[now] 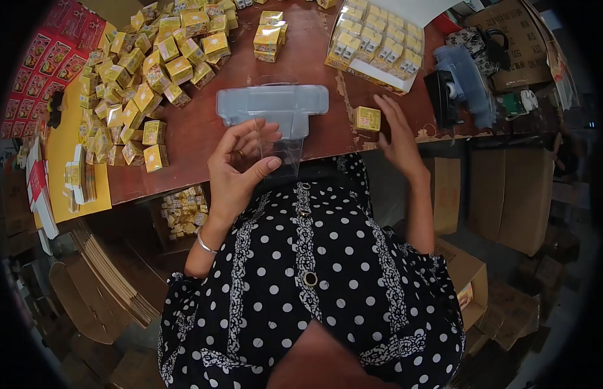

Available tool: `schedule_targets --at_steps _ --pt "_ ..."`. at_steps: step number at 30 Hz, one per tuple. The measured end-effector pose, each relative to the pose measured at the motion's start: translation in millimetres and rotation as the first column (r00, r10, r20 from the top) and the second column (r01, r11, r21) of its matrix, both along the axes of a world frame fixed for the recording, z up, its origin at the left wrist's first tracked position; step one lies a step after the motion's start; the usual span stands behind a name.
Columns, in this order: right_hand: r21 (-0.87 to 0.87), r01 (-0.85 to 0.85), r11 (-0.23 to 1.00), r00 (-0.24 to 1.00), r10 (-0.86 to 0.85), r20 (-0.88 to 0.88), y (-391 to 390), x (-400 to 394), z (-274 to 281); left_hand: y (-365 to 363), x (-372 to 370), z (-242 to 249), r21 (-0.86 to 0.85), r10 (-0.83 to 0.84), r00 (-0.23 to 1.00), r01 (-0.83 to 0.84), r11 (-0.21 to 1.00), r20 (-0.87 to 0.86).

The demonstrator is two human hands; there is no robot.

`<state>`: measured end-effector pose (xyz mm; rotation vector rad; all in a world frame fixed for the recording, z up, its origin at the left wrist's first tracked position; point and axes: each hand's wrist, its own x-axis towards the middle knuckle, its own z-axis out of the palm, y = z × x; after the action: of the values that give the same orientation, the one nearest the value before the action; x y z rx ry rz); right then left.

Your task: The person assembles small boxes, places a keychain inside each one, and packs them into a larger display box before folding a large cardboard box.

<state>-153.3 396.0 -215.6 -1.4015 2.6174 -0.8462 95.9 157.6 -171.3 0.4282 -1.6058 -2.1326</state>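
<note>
My left hand [240, 159] is at the table's front edge, fingers curled and apart from the thumb, at the near left part of a clear plastic tray [272, 107]. The tray is unfolded flat, and its near flap hangs over the edge. Whether the fingers grip that flap is hard to see. To the right, my right hand [400, 139] has its fingers spread beside a single small yellow box [367, 119] and holds nothing. That box rests on the reddish table [197, 139] near the front edge.
A big pile of small yellow boxes [146, 71] covers the left. A short stack [269, 40] stands at the back middle. An open carton of yellow boxes [379, 42] is at the back right, with blue plastic pieces [466, 81] beyond. Cardboard boxes [512, 194] stand below.
</note>
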Motion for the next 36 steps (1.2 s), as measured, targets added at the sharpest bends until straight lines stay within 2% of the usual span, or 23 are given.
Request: schedule_targets --at_steps 2,3,6,8,9,10,11,12,13,15,16,17,19,21,23,27,29,33,36 --pt "-0.034 0.063 0.997 0.981 -0.055 0.185 2 11 28 1 0 0 0.006 0.006 1.0 -0.006 1.0 -0.007" --pt "-0.032 0.063 0.998 0.981 -0.056 0.187 0 13 33 1 0 0 0.003 0.012 1.0 -0.012 1.0 0.007" --pt "-0.051 -0.001 0.999 0.988 0.009 0.155 -6 12 31 4 -6 -1 -0.001 -0.006 1.0 0.006 1.0 0.018" --pt "0.086 -0.106 0.991 0.994 0.105 0.008 -14 1 14 6 -7 0 -0.011 -0.006 1.0 0.006 1.0 0.015" --pt "0.077 -0.13 0.989 0.992 0.13 0.004 -20 2 15 7 -8 -1 -0.014 -0.026 1.0 0.026 1.0 0.001" --pt "-0.133 -0.019 0.991 0.981 0.045 0.191 -23 5 20 7 -9 -1 -0.015 -0.044 0.999 0.044 0.999 -0.014" --pt "-0.301 0.133 0.944 0.919 -0.004 0.393 -23 10 26 7 -9 0 -0.047 -0.031 1.0 0.031 0.998 -0.001" --pt "-0.511 0.245 0.824 0.833 0.091 0.546 -32 24 46 7 -9 0 -0.049 -0.018 1.0 0.018 0.999 0.001" --pt "-0.512 0.245 0.824 0.83 0.095 0.549 -40 32 63 8 -10 -1 -0.054 -0.018 1.0 0.018 0.998 0.001" --pt "-0.781 0.15 0.607 0.829 0.353 0.433 -51 47 89 10 -13 -1 -0.061 -0.031 1.0 0.031 0.998 0.003" --pt "-0.807 0.072 0.587 0.833 0.41 0.372 -59 52 96 12 -14 1 -0.07 -0.049 0.999 0.05 0.996 0.018" --pt "-0.807 0.07 0.587 0.834 0.41 0.37 -64 55 100 12 -16 2 -0.08 -0.065 0.997 0.067 0.995 0.031" --pt "-0.646 -0.151 0.749 0.911 0.359 0.202 -74 60 104 12 -17 4 -0.077 -0.066 0.998 0.067 0.995 0.017" --pt "-0.608 -0.192 0.77 0.93 0.341 0.138 -80 60 105 11 -16 3 -0.072 -0.06 0.998 0.06 0.996 0.007" --pt "-0.379 -0.314 0.87 0.945 0.327 -0.033 -80 60 111 10 -14 1 -0.042 -0.039 0.999 0.039 0.998 0.016" --pt "-0.298 -0.383 0.874 0.923 0.371 -0.1 -87 66 119 12 -12 -2 -0.049 -0.04 0.998 0.042 0.998 0.045" --pt "-0.269 -0.429 0.862 0.902 0.423 -0.083 -92 66 118 11 -13 -4 0.011 -0.042 0.999 0.042 0.999 0.003" --pt "-0.229 -0.49 0.841 0.868 0.496 -0.035 -97 59 111 13 -11 -2 -0.025 -0.053 0.998 0.053 0.998 -0.038" --pt "-0.212 -0.527 0.823 0.848 0.527 -0.063 -101 58 108 14 -13 1 0.005 -0.015 0.993 0.015 1.0 -0.121"
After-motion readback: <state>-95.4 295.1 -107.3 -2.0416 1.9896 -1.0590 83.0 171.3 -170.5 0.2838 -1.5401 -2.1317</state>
